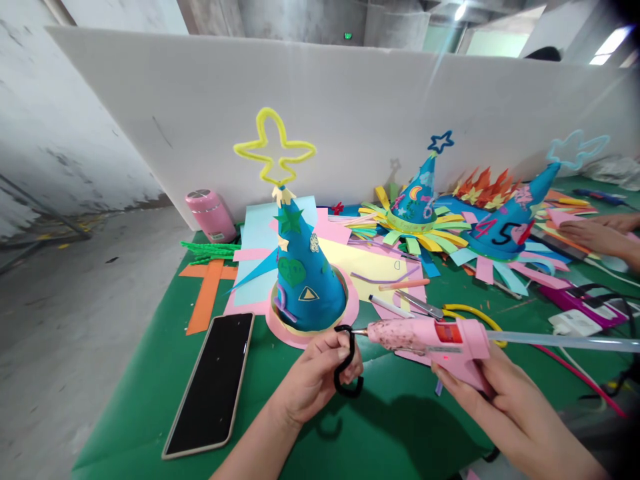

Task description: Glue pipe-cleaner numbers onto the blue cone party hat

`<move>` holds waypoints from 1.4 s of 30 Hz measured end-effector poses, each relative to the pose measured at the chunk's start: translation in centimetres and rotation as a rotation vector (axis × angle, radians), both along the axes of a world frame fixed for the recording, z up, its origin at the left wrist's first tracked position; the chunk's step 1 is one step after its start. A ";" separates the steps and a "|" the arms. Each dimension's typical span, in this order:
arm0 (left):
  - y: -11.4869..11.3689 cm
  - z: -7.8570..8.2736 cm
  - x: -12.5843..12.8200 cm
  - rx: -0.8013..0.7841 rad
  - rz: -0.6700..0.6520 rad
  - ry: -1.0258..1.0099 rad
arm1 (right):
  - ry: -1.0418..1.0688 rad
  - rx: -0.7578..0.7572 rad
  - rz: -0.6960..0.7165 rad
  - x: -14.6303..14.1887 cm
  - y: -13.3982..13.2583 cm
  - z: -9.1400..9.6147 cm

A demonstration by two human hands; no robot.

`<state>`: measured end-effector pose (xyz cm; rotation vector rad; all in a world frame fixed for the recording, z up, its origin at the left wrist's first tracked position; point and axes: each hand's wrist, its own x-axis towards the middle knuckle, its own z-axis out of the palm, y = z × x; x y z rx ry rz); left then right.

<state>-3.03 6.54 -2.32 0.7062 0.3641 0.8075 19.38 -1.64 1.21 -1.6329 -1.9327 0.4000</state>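
My left hand [314, 377] pinches a black pipe cleaner [349, 365] bent into a curl, held just above the green table. A pink glue gun [433, 338] sits in my right hand [495, 393], fingers wrapped round its grip; its nozzle tip touches the top of the black curl. A clear glue stick [570, 343] sticks out of the gun's back to the right. Right behind the curl stands a blue cone hat [306, 277] on a pink rim, topped by a yellow pipe-cleaner star [274, 150].
A black phone [213, 381] lies at the left on the green table [395, 427]. A pink cup [210, 215], coloured papers, scissors [425, 308] and two more decorated hats [420, 200] fill the back. Another person's hand [597, 235] rests at far right. A white board walls the rear.
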 end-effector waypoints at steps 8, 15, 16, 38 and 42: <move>0.0 -0.1 0.0 -0.021 0.007 0.001 | 0.007 -0.032 -0.001 -0.3 -0.2 0.4; -0.1 0.1 -0.1 -0.045 0.023 -0.011 | -0.027 -0.016 0.041 0.2 -0.7 0.0; -0.1 0.1 -0.1 -0.049 0.021 -0.011 | -0.030 -0.015 0.038 0.2 -0.8 0.0; -0.1 0.5 0.0 -0.114 0.080 0.063 | -0.089 -0.007 0.061 0.4 -1.8 -0.4; -0.1 0.4 0.0 -0.096 0.056 0.036 | -0.079 -0.007 0.034 0.5 -1.9 -0.4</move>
